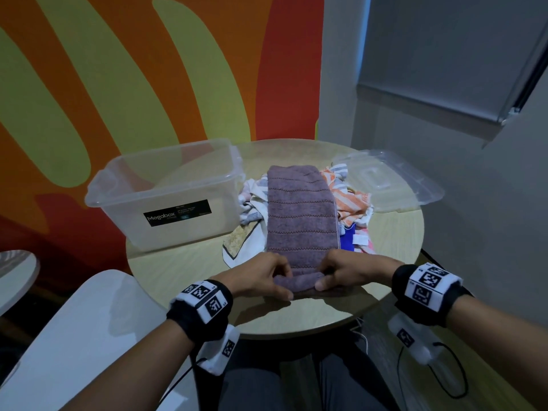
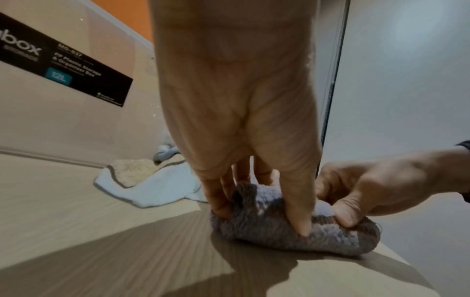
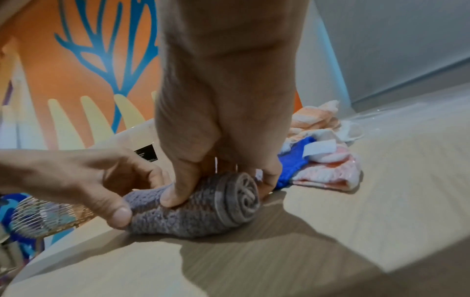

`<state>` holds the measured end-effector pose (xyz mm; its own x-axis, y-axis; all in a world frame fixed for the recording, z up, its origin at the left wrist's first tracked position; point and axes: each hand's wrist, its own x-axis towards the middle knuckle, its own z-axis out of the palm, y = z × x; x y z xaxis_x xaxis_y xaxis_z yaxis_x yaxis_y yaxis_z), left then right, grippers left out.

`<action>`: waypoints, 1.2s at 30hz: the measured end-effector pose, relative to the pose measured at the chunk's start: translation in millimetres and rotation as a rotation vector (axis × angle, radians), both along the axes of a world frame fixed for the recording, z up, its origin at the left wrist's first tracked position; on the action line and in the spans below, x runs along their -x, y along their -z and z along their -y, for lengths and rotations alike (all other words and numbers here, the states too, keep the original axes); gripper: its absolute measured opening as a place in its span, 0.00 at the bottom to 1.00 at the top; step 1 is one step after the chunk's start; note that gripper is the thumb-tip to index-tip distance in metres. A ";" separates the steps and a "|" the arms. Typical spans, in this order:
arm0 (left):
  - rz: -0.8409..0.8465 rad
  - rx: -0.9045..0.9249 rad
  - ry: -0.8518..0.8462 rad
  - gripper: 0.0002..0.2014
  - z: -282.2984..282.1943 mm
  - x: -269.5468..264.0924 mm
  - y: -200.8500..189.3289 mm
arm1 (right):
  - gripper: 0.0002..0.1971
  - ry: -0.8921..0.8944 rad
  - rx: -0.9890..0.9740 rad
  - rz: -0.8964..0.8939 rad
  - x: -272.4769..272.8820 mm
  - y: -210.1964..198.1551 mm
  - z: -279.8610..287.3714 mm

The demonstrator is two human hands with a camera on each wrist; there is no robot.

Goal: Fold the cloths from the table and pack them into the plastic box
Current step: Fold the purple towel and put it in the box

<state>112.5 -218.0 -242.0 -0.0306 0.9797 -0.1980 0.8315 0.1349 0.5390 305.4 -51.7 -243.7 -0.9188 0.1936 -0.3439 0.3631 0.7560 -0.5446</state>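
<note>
Round pale wood-grain bench (image 1: 394, 241). Orange wall (image 1: 89, 69) with yellow-green and red shapes behind; grey wall (image 1: 474, 203) to the right. Window blind (image 1: 444, 54), lowered. White chair (image 1: 89, 336) at left. Dim light.

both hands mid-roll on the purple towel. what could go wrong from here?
1. The purple towel lies over the loose cloth pile; rolling on may drag those cloths into the roll.
2. The left hand and right hand grip the roll near the table edge; it could slip off.
3. The plastic box sits to the left; the roll may loosen in transfer.
</note>
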 end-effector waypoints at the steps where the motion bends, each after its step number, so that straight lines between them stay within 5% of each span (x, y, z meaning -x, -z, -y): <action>1: 0.000 -0.007 0.002 0.16 0.1 2.4 0.4 | 0.14 0.029 0.050 -0.012 -0.1 0.8 -3.4; 6: 0.030 0.019 -0.034 0.12 -7.6 11.7 0.5 | 0.09 0.214 0.298 -0.091 0.5 5.5 -12.9; 11: -0.089 0.109 -0.051 0.19 -20.5 13.4 -7.0 | 0.06 0.220 0.298 -0.060 4.9 -0.2 -12.9; 15: -0.426 0.074 0.023 0.21 -23.5 3.3 -18.0 | 0.06 0.162 0.200 0.028 15.2 -7.7 -14.0; 21: -0.235 0.004 0.061 0.16 -30.0 -2.7 -5.9 | 0.09 0.100 0.016 0.148 30.0 -16.3 -13.8; 25: -0.147 0.008 -0.015 0.15 -39.5 4.4 2.6 | 0.11 0.047 -0.176 -0.012 25.3 -23.2 -6.2; 31: -0.105 -0.041 -0.081 0.11 -48.0 5.6 3.7 | 0.26 -0.143 -0.548 -0.084 12.6 -5.0 12.4; 36: -0.268 -0.144 0.009 0.07 -47.1 -0.8 -5.1 | 0.16 -0.110 -0.388 -0.086 17.6 -11.6 4.2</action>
<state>113.4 -170.8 -237.0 -0.0544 0.9976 -0.0432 0.9474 0.0652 0.3132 287.8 -56.0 -232.1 -0.9636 0.1925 -0.1857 0.2340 0.9430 -0.2366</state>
